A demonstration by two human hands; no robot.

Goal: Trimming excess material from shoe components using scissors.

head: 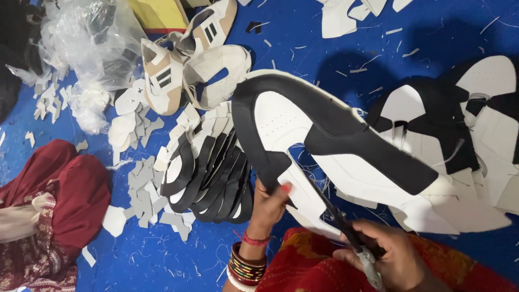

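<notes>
My left hand (pixel 268 208) pinches the lower tab of a flat black-and-white shoe upper (pixel 324 138), holding it up over the blue floor. My right hand (pixel 386 251) grips a pair of scissors (pixel 338 213), whose dark blades point up and left into the gap in the middle of the upper. Red bangles circle my left wrist. My knee in red patterned cloth (pixel 313 265) lies under both hands.
A fanned stack of black-and-white cut pieces (pixel 211 167) lies left of my hand. More stitched uppers (pixel 476 124) are piled at right, beige ones (pixel 178 65) behind. Grey and white scraps (pixel 146 194), a plastic bag (pixel 86 43) and another person's red-clad leg (pixel 59 194) sit at left.
</notes>
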